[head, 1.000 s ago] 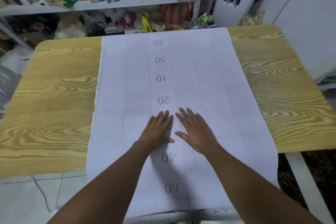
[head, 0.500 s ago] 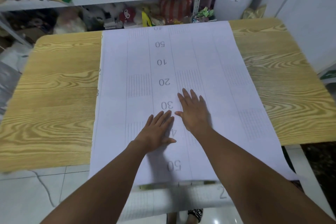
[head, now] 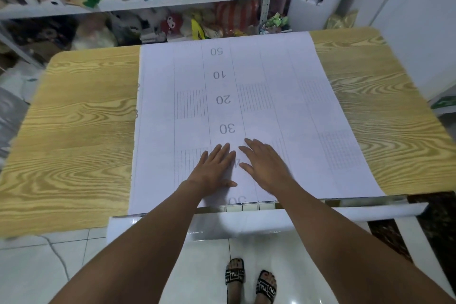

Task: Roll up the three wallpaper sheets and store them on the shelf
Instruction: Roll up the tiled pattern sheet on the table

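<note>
Slippage is your main worry: the table has a smooth wood-grain top, and the wallpaper sheet lies grid side up down its middle, from the far edge to the near edge, where it spills over. If you press or pull unevenly, I judge it will skew, and a roll started from a skewed sheet would telescope into a cone and sit badly on the shelf behind. The curled end hanging below the near edge looks loose and is partly hidden by your forearms. Its weight could drag the sheet towards the floor or crease it at the table lip. Your left hand and right hand lie palm down on the sheet, side by side and close together, not far from the near edge, fingers straight, gripping nothing.
</note>
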